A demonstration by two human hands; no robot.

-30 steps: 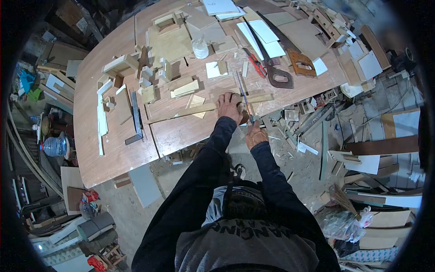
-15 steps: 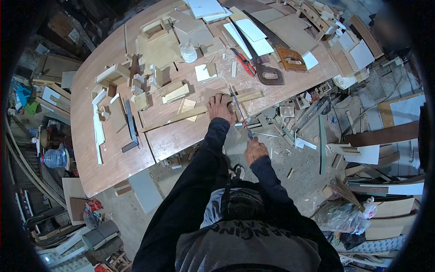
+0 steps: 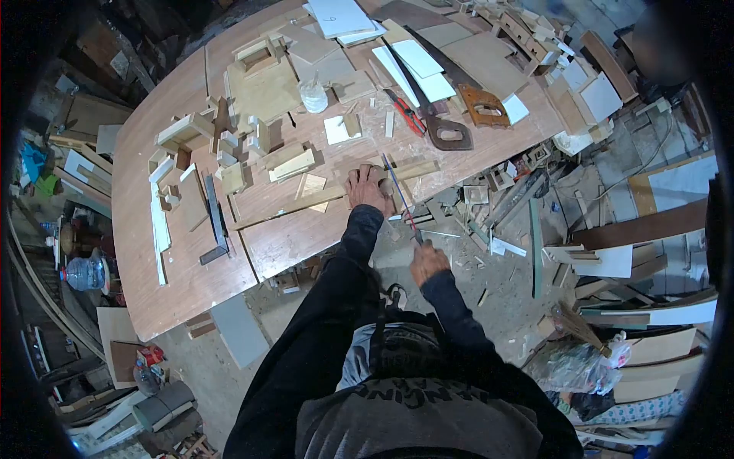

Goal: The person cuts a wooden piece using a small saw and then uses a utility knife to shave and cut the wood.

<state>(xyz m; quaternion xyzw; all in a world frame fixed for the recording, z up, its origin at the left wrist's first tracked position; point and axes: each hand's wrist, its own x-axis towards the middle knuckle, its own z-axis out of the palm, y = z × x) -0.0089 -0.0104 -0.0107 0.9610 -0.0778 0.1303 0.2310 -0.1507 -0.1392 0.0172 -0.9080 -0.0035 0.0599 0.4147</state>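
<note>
A long, narrow wooden strip [image 3: 287, 208] lies across the near part of the worktable. My left hand [image 3: 365, 187] bears down on it, fingers curled over the wood. In my right hand [image 3: 428, 262] is the grip of a thin hand saw [image 3: 399, 187], held just off the table's front edge. Its narrow blue and red blade crosses the strip right beside my left hand, toward the strip's right end. A small flat wood piece [image 3: 312, 184] sits under the strip. How deep the blade sits in the wood cannot be made out.
On the table [image 3: 306, 249] are a wooden-handled saw [image 3: 483, 105], a dark-handled saw [image 3: 449, 135], red pliers [image 3: 407, 113], a plastic cup [image 3: 313, 96], a try square [image 3: 216, 222] and wooden box parts [image 3: 183, 130]. Offcuts [image 3: 475, 194] litter the floor at right.
My right hand and the saw have shifted slightly down and back toward me. The left hand still presses the strip. The whole view has moved a little to the left.
</note>
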